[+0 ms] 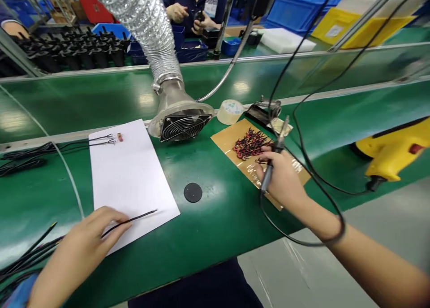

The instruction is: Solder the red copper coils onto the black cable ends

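Observation:
My left hand (89, 243) pinches a black cable (143, 215) near its end, over the lower part of a white paper sheet (127, 173). In my right hand (280, 175) is a soldering iron (267, 179) with a grey handle, its metal tip pointing up and away. The fingertips of that hand are at a pile of small red and black wire pieces (248, 144) on a brown sheet (228, 135); whether they also hold a piece is too small to tell. Two stripped cable ends (106, 140) and a small copper-coloured item (120, 137) lie on the paper's top.
A fume extractor (183, 126) hangs over the green bench (215, 227). Behind stand a tape roll (230, 111) and an iron stand (265, 113). A yellow heat gun (393, 149) lies right, black cables (27, 254) left. A black disc (193, 193) lies mid-bench. Another person works opposite.

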### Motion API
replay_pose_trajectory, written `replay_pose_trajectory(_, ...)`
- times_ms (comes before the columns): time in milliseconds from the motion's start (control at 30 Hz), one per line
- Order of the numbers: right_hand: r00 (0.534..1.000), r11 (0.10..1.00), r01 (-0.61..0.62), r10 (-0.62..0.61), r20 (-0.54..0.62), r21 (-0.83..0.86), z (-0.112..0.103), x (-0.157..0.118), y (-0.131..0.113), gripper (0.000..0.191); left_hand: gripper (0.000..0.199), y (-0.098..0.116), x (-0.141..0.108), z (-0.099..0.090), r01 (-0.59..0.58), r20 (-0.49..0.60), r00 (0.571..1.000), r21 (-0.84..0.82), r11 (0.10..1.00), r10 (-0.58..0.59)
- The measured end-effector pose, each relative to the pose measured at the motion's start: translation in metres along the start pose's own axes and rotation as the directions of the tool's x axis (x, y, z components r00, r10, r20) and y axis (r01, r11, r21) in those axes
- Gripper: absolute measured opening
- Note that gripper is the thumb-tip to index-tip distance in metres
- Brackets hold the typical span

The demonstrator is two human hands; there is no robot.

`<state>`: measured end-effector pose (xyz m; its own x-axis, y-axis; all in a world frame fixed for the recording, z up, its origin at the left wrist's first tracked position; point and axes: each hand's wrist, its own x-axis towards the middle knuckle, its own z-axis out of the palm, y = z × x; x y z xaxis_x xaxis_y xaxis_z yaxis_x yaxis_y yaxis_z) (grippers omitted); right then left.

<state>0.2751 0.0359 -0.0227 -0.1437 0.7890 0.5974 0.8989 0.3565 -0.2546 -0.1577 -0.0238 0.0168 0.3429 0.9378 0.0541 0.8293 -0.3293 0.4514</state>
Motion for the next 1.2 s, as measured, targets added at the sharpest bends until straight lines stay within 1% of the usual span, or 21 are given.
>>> replay_pose_trajectory(100,0.999,0.995,0.041,-0.042,0.004,0.089,-0.014,0.002,-0.036,0.025,0.025,0.019,0.013,0.015,0.043,0.125,0.991,-0.019,0.999,-0.04)
replay_pose_trajectory(167,0.997,0.975,0.056,-0.067,0.048,0.217,-0.012,0.004,-0.064,0.027,0.029,0.031,0.023,0.024,0.065,0.185,0.981,-0.022,0.998,-0.06)
replay_pose_trajectory(267,0.982,0.912,0.045,-0.115,0.15,0.407,0.01,0.003,-0.101,0.027,0.03,0.054,0.046,0.037,0.059,0.28,0.959,-0.028,0.998,-0.049)
replay_pose_trajectory(333,0.963,0.879,0.047,-0.167,0.213,0.474,0.028,0.0,-0.117,0.025,0.029,0.068,0.063,0.045,0.096,0.293,0.952,-0.022,0.995,-0.085)
replay_pose_trajectory(367,0.954,0.868,0.048,-0.186,0.234,0.495,0.036,-0.001,-0.122,0.024,0.029,0.074,0.07,0.049,0.108,0.281,0.954,-0.007,0.994,-0.102)
replay_pose_trajectory(467,0.945,0.847,0.008,-0.181,0.274,0.532,0.049,-0.007,-0.127,0.02,0.03,0.083,0.083,0.059,0.078,0.265,0.96,0.054,0.995,-0.09)
replay_pose_trajectory(567,0.944,0.849,-0.07,-0.113,0.31,0.524,0.05,-0.012,-0.123,0.023,0.03,0.083,0.084,0.065,0.017,0.247,0.968,0.092,0.996,-0.04)
replay_pose_trajectory(600,0.945,0.849,-0.079,-0.103,0.31,0.522,0.049,-0.013,-0.121,0.025,0.03,0.083,0.084,0.066,0.005,0.233,0.972,0.093,0.996,-0.027)
replay_pose_trajectory(700,0.966,0.835,-0.03,-0.117,0.231,0.549,0.047,-0.016,-0.113,0.033,0.03,0.08,0.082,0.067,-0.014,0.204,0.979,0.078,0.997,-0.002)
replay_pose_trajectory(767,0.977,0.821,-0.005,-0.118,0.178,0.571,0.047,-0.017,-0.108,0.034,0.029,0.08,0.082,0.067,-0.015,0.21,0.978,0.065,0.998,0.001)
replay_pose_trajectory(867,0.983,0.815,-0.009,-0.1,0.156,0.579,0.047,-0.018,-0.105,0.032,0.03,0.081,0.083,0.065,0.005,0.241,0.97,0.056,0.998,-0.018)
replay_pose_trajectory(1000,0.986,0.854,0.053,-0.126,0.107,0.518,0.044,-0.017,-0.109,0.025,0.032,0.082,0.083,0.063,0.018,0.274,0.961,0.067,0.998,-0.036)
replay_pose_trajectory(1100,0.989,0.862,0.07,-0.124,0.075,0.501,0.043,-0.016,-0.113,0.023,0.032,0.082,0.083,0.063,0.006,0.282,0.959,0.074,0.997,-0.027)
replay_pose_trajectory(1200,0.99,0.849,0.065,-0.12,0.072,0.524,0.042,-0.015,-0.114,0.023,0.032,0.08,0.084,0.064,-0.007,0.273,0.962,0.068,0.998,-0.012)
